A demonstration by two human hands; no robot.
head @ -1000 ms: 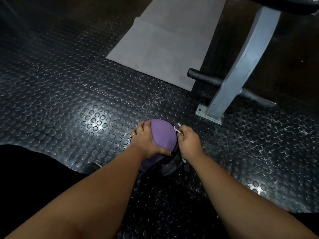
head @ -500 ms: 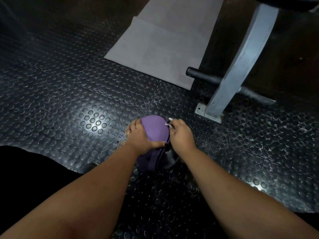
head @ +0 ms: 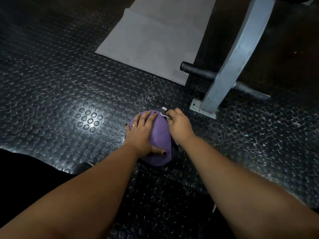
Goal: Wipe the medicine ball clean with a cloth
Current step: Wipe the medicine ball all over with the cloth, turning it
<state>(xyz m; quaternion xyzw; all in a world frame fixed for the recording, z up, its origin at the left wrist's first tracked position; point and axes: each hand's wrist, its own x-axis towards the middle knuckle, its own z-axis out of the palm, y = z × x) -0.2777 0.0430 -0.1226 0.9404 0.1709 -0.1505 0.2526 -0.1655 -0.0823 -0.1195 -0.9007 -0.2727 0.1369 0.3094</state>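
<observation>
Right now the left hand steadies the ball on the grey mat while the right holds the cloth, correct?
No: the head view shows the purple ball on the studded black floor, not the grey mat. Left hand steadies; right hand holds the cloth.

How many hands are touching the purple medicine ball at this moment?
2. The left hand lies spread flat on top of the medicine ball, toward its left side. The right hand is at its upper right edge, pinching a pale cloth there.
</observation>
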